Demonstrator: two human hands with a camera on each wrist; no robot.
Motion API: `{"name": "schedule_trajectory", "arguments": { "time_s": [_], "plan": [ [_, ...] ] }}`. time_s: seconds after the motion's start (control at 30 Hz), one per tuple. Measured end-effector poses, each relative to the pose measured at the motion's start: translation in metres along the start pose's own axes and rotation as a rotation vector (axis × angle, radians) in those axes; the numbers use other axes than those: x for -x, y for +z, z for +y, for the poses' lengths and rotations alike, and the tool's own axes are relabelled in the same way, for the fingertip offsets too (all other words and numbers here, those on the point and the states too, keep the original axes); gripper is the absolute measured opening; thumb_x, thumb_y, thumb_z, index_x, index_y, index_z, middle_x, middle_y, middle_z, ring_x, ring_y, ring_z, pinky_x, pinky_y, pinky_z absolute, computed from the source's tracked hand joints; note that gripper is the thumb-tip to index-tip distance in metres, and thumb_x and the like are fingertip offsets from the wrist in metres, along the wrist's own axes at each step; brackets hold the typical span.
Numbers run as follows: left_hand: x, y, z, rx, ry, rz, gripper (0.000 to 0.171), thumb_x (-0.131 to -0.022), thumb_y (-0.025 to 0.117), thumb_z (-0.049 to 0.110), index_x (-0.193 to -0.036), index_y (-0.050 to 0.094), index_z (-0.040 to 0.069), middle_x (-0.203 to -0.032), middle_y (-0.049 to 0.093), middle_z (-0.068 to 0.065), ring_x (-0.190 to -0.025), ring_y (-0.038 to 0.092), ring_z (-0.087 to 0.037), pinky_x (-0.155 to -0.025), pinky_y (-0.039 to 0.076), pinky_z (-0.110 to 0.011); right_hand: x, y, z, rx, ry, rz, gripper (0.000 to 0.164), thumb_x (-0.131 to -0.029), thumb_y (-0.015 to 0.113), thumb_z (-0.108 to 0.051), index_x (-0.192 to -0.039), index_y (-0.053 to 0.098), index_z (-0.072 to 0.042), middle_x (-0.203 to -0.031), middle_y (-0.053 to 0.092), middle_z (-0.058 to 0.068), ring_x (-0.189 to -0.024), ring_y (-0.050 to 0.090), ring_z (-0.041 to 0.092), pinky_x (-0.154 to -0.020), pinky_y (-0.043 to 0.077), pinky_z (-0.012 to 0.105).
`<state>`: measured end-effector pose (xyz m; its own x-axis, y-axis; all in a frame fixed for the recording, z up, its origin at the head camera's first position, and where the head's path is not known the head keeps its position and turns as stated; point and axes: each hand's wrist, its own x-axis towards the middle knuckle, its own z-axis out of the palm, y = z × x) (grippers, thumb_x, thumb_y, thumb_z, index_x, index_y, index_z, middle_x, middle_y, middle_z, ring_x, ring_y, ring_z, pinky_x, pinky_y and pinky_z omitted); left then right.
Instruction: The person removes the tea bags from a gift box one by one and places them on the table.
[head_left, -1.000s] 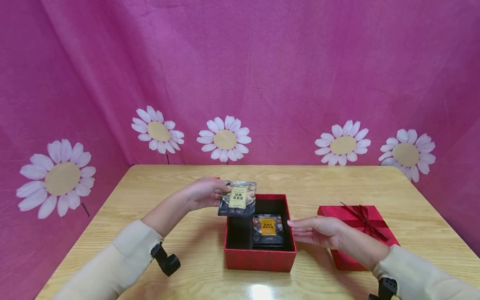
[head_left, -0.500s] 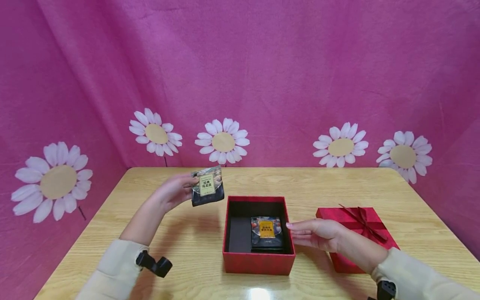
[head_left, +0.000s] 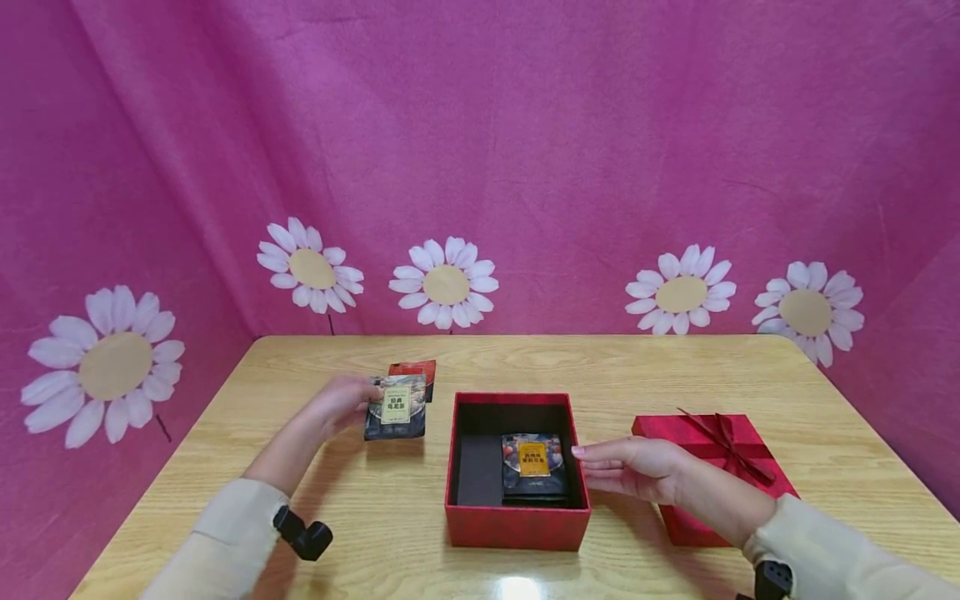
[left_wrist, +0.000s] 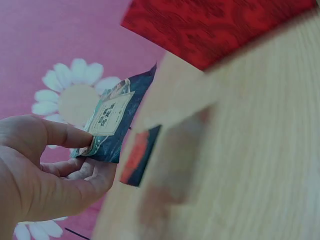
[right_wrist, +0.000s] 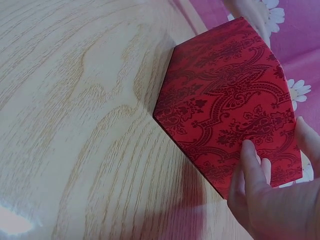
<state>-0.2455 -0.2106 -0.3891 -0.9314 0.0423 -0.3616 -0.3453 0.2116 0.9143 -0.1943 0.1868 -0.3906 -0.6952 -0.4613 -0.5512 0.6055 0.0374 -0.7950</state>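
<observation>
My left hand (head_left: 342, 402) pinches a dark tea sachet (head_left: 396, 408) with a cream label between thumb and fingers. In the left wrist view the sachet (left_wrist: 112, 117) is tilted and held above the table. Beneath and behind it lies another sachet, a red and black one (head_left: 420, 371), partly covered in the head view. The open red box (head_left: 517, 527) stands at the centre, with a tea sachet (head_left: 533, 483) with an orange label in its right half. My right hand (head_left: 637, 468) touches the box's right side with nearly straight fingers, also visible on the patterned wall (right_wrist: 225, 100) in the right wrist view.
A red lid (head_left: 705, 429) with a dark red ribbon bow (head_left: 738, 458) lies right of the box, partly behind my right forearm. The wooden table (head_left: 600, 367) ends at a pink cloth backdrop (head_left: 555, 167) with daisies.
My left hand has carried the cream-labelled sachet from above the box leftward, then lowered it near the red and black sachet. My right hand has stayed at the box's side.
</observation>
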Motion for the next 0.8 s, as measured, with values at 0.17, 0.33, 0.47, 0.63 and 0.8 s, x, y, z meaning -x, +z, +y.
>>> {"name": "schedule_trajectory", "arguments": {
  "time_s": [0.17, 0.33, 0.47, 0.63, 0.8],
  "plan": [
    [-0.003, 0.002, -0.01, -0.125, -0.046, 0.059, 0.029, -0.082, 0.055, -0.001, -0.108, 0.054, -0.012, -0.079, 0.06, -0.001, -0.066, 0.057, -0.005, -0.066, 0.056, -0.02, 0.0, 0.0, 0.0, -0.005, 0.011, 0.012, 0.03, -0.093, 0.063, -0.021, -0.116, 0.068, -0.003, -0.1, 0.073, 0.003, -0.092, 0.07, 0.014, -0.089, 0.057, 0.03],
    [-0.011, 0.006, -0.02, -0.249, -0.091, 0.098, 0.026, -0.08, 0.059, 0.002, -0.104, 0.059, -0.008, -0.064, 0.052, 0.006, -0.048, 0.038, -0.002, -0.046, 0.035, -0.015, 0.0, 0.0, 0.0, -0.004, 0.01, 0.023, 0.031, -0.092, 0.064, -0.021, -0.117, 0.068, -0.003, -0.101, 0.073, 0.003, -0.092, 0.07, 0.014, -0.089, 0.057, 0.03],
    [-0.013, 0.012, -0.027, -0.347, -0.084, 0.169, 0.022, -0.078, 0.064, 0.004, -0.097, 0.061, -0.007, -0.069, 0.05, 0.002, -0.05, 0.036, -0.005, -0.046, 0.031, -0.016, -0.001, 0.0, 0.001, -0.001, 0.014, 0.035, 0.029, -0.091, 0.065, -0.022, -0.114, 0.069, -0.004, -0.1, 0.072, 0.003, -0.092, 0.07, 0.014, -0.089, 0.057, 0.03],
    [-0.009, 0.019, -0.03, -0.495, -0.01, 0.291, 0.027, -0.071, 0.069, 0.004, -0.093, 0.065, -0.009, -0.081, 0.057, -0.009, -0.07, 0.048, -0.015, -0.054, 0.038, -0.019, -0.001, 0.001, 0.001, -0.006, 0.024, 0.043, 0.028, -0.091, 0.066, -0.023, -0.112, 0.071, -0.005, -0.1, 0.072, 0.003, -0.092, 0.07, 0.015, -0.09, 0.056, 0.031],
    [-0.009, 0.024, -0.029, -0.583, 0.038, 0.358, 0.01, -0.067, 0.066, 0.003, -0.065, 0.057, 0.002, -0.07, 0.053, -0.007, -0.07, 0.045, -0.018, -0.052, 0.035, -0.021, 0.0, 0.0, 0.0, 0.0, 0.018, 0.031, 0.027, -0.092, 0.065, -0.023, -0.112, 0.071, -0.007, -0.1, 0.072, 0.002, -0.092, 0.07, 0.014, -0.089, 0.057, 0.029]
  ]
}}
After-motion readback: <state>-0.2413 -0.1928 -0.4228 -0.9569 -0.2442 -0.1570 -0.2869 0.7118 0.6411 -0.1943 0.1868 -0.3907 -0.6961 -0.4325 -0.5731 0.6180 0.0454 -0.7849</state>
